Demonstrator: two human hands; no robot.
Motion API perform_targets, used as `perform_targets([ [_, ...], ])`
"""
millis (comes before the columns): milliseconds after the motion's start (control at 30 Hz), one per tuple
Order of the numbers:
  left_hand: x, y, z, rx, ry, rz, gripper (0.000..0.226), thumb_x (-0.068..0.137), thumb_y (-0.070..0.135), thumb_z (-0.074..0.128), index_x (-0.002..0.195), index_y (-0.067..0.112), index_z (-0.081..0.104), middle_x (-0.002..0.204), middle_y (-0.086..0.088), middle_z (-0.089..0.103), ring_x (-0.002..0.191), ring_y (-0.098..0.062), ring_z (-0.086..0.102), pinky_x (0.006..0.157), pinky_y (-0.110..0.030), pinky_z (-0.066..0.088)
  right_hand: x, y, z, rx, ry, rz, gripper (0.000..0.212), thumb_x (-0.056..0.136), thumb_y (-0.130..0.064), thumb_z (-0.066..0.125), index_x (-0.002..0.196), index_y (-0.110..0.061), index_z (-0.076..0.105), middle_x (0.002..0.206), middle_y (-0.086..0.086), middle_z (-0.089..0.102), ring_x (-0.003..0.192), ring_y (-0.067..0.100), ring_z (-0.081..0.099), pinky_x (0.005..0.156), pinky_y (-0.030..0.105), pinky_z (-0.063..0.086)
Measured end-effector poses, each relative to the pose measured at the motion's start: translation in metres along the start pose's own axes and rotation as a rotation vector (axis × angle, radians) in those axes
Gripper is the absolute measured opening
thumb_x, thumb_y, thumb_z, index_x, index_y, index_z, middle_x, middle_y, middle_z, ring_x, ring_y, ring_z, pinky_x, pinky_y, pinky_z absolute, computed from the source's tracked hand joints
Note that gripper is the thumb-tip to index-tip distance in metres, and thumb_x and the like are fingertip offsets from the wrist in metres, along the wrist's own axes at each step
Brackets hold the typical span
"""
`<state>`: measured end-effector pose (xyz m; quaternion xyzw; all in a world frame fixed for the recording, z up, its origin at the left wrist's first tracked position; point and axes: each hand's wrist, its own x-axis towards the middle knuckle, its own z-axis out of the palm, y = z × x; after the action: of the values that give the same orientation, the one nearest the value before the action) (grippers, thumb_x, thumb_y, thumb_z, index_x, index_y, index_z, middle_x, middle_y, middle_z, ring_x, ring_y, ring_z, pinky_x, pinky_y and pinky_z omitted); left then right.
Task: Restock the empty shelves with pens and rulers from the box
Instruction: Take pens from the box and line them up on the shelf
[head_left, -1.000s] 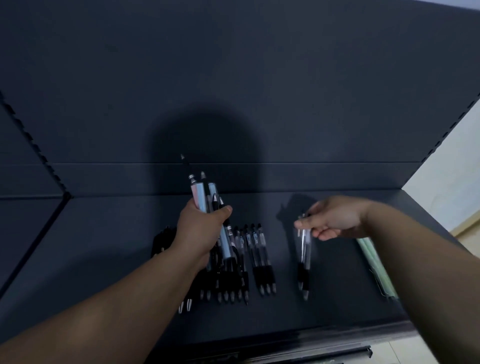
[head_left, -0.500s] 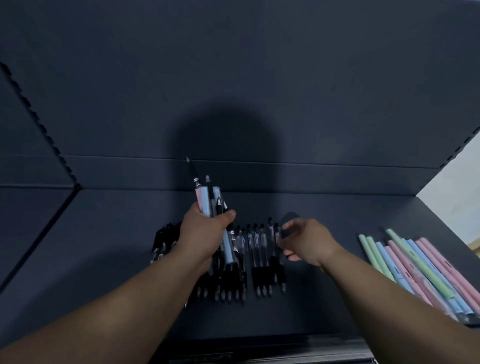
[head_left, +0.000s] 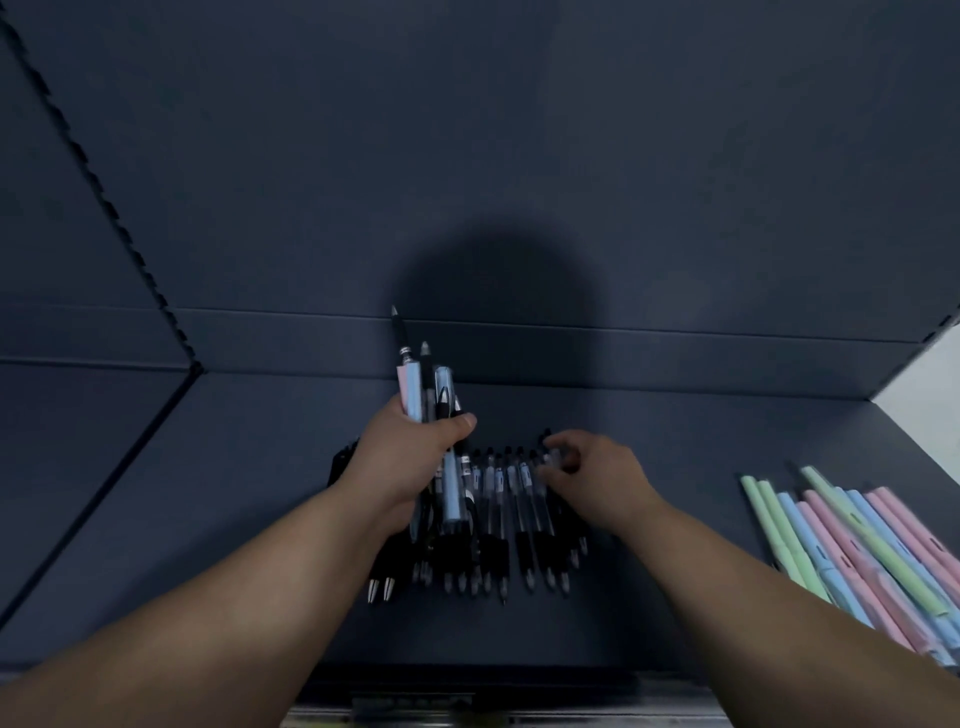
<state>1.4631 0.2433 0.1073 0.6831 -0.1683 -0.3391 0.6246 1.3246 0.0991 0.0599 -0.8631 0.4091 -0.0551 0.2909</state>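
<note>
At the near edge, the dark shelf (head_left: 218, 525) carries a row of black pens (head_left: 511, 525) lying side by side, metal tips toward me, black rubber grips low and clear barrels above. Each barrel has a small white label, too small to read. Well apart at the right, pastel pens (head_left: 852, 545) in green, blue and pink lie fanned on the same shelf, with no writing legible on them.

Over the left end of the row, my left hand (head_left: 410, 460) is wrapped tight round a bundle of pens (head_left: 423, 387) held upright, thumb across the front. The bundle includes pink and pale-blue barrels and black-and-clear ones, and one slim black pen stands tallest. At the right end of the row, my right hand (head_left: 600, 480) has its fingertips (head_left: 558, 460) curled at the upper end of the last pen. Motion blur hides whether they pinch it or only touch it.

A second ago that hand was further right, setting a pen down apart from the row; half a second ago it reached the row's end, where it is now. The left hand's grip on the bundle is unchanged.

Behind, the dark back panel (head_left: 675, 182) bears a rounded shadow (head_left: 498, 291).
</note>
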Motion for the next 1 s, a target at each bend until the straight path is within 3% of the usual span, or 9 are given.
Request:
perform_targets([
  [167, -0.005, 0.002, -0.001, -0.024, -0.038, 0.006, 0.022, 0.084, 0.017, 0.073, 0.103, 0.015, 0.063, 0.097, -0.003, 0.071, 0.091, -0.017, 0.067, 0.071, -0.026, 0.051, -0.023, -0.023, -0.012, 0.164, 0.176, -0.039, 0.040, 0.086, -0.046, 0.068, 0.117, -0.022, 0.066, 0.109, -0.002, 0.067, 0.100, 0.011, 0.062, 0.083, 0.015, 0.041],
  [233, -0.005, 0.004, -0.003, -0.073, -0.035, 0.011, 0.020, 0.083, 0.017, 0.074, 0.101, 0.016, 0.063, 0.093, -0.004, 0.070, 0.086, -0.020, 0.068, 0.068, -0.032, 0.055, -0.044, -0.047, -0.012, 0.413, -0.057, -0.034, 0.041, 0.083, -0.049, 0.069, 0.114, -0.022, 0.067, 0.103, -0.009, 0.069, 0.093, 0.003, 0.065, 0.073, 0.014, 0.047],
  [300, -0.005, 0.006, -0.007, -0.092, -0.038, 0.012, 0.020, 0.083, 0.019, 0.074, 0.099, 0.017, 0.063, 0.090, -0.004, 0.071, 0.081, -0.019, 0.070, 0.065, -0.031, 0.056, -0.065, -0.069, -0.002, 0.641, -0.366, 0.005, 0.027, 0.087, -0.034, 0.071, 0.110, -0.023, 0.065, 0.098, -0.007, 0.071, 0.086, 0.005, 0.068, 0.065, 0.018, 0.053],
  [367, -0.004, 0.009, -0.014, -0.090, -0.049, 0.012, 0.020, 0.084, 0.022, 0.073, 0.101, 0.015, 0.063, 0.093, -0.006, 0.072, 0.085, -0.021, 0.070, 0.071, -0.037, 0.059, -0.075, -0.080, 0.009, 0.798, -0.426, 0.049, 0.013, 0.091, -0.015, 0.067, 0.104, -0.019, 0.065, 0.088, -0.002, 0.071, 0.072, 0.009, 0.067, 0.061, 0.022, 0.054],
  [533, -0.001, 0.009, -0.037, -0.099, -0.089, -0.009, 0.019, 0.090, 0.025, 0.065, 0.099, 0.008, 0.065, 0.085, -0.012, 0.067, 0.075, -0.027, 0.066, 0.069, -0.043, 0.059, -0.085, -0.099, 0.023, 0.981, -0.326, 0.103, 0.008, 0.095, -0.008, 0.059, 0.094, -0.011, 0.066, 0.074, -0.001, 0.066, 0.057, 0.008, 0.058, 0.052, 0.020, 0.051],
  [633, 0.004, 0.007, -0.056, -0.126, -0.114, -0.027, 0.016, 0.090, 0.025, 0.064, 0.097, 0.011, 0.064, 0.086, -0.014, 0.066, 0.077, -0.030, 0.066, 0.078, -0.049, 0.058, -0.088, -0.108, 0.029, 0.968, -0.237, 0.121, 0.017, 0.099, -0.016, 0.055, 0.105, -0.008, 0.069, 0.062, -0.010, 0.061, 0.053, 0.006, 0.050, 0.051, 0.019, 0.047],
  [733, 0.009, 0.006, -0.079, -0.109, -0.107, -0.012, 0.014, 0.091, 0.022, 0.064, 0.099, 0.011, 0.061, 0.082, -0.009, 0.066, 0.073, -0.020, 0.064, 0.071, -0.037, 0.056, -0.084, -0.118, 0.028, 0.750, -0.075, 0.091, 0.022, 0.101, -0.020, 0.051, 0.113, -0.017, 0.069, 0.054, -0.015, 0.051, 0.050, 0.005, 0.042, 0.051, 0.018, 0.040],
  [833, 0.013, 0.006, -0.107, -0.064, -0.080, 0.012, 0.020, 0.090, 0.015, 0.064, 0.108, 0.007, 0.061, 0.089, -0.005, 0.067, 0.072, -0.013, 0.064, 0.063, -0.026, 0.051, -0.075, -0.131, 0.024, 0.558, 0.104, 0.025, 0.022, 0.096, -0.018, 0.059, 0.116, -0.019, 0.070, 0.062, -0.017, 0.058, 0.050, -0.003, 0.047, 0.056, 0.013, 0.043],
  [1000, 0.020, 0.006, -0.152, -0.047, -0.045, 0.011, 0.024, 0.088, 0.014, 0.065, 0.110, 0.006, 0.060, 0.087, -0.007, 0.065, 0.070, -0.011, 0.063, 0.058, -0.022, 0.046, -0.062, -0.157, 0.023, 0.710, 0.324, 0.047, 0.011, 0.079, -0.016, 0.080, 0.086, -0.012, 0.074, 0.065, -0.004, 0.065, 0.053, 0.005, 0.054, 0.054, 0.016, 0.046],
])
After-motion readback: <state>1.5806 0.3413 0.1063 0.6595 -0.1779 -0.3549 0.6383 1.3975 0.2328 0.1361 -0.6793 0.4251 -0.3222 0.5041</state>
